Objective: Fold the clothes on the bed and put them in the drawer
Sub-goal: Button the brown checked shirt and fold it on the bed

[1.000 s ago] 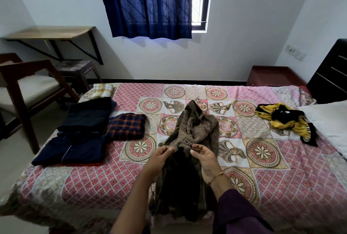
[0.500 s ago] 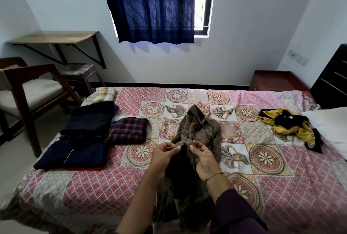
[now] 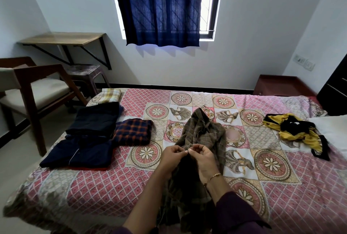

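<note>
Pinching at the middle of the brown checked shirt (image 3: 203, 137), the left hand (image 3: 171, 158) and right hand (image 3: 205, 160) meet thumb to thumb, each grip closed on a small bit of cloth, seemingly at a button. That shirt lies lengthwise on the bed (image 3: 105, 188), its hem over the near edge. Left of it sit folded dark clothes (image 3: 90, 139); right of it, a crumpled yellow-and-black garment (image 3: 296, 132). Folding probably comes next, with the shirt spread flat first.
</note>
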A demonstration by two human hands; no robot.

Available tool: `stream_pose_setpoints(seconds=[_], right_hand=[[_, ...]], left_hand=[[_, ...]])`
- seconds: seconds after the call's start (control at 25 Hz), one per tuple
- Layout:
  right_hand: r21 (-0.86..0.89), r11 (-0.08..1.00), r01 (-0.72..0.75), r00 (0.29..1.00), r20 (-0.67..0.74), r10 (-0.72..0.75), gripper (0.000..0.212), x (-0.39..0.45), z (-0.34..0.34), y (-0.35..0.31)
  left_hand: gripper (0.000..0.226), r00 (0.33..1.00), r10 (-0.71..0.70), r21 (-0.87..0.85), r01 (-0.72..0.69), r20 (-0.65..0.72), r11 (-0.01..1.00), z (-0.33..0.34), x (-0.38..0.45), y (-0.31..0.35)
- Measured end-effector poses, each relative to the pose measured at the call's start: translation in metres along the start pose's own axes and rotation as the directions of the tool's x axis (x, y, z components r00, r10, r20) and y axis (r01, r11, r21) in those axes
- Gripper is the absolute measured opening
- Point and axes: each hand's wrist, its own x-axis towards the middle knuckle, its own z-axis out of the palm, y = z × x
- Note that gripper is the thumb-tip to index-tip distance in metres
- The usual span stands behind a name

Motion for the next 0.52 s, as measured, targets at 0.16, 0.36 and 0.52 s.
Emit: stream_pose_setpoints(seconds=[0.16, 0.36, 0.52], right_hand=[[-0.083, 0.996, 0.022, 1.0, 0.01, -0.022, 0.02, -0.001, 0.003, 0.005], [-0.023, 1.0, -0.009, 0.999, 0.038, 0.009, 0.021, 0.003, -0.002, 0.003], [-0.009, 1.0, 0.008, 1.0, 0.008, -0.008, 0.018, 0.006, -0.01, 0.0]], left_hand=[[0.022, 0.997, -0.082, -0.037, 0.081, -0.006, 0.996, -0.003, 0.003, 0.005], [0.023, 0.979, -0.137, 0.022, 0.136, 0.15, 0.991, -0.002, -0.004, 0.01], [0.018, 0.99, -0.013, 0.072, 0.003, 0.144, 0.997, 0.002, -0.001, 0.011]])
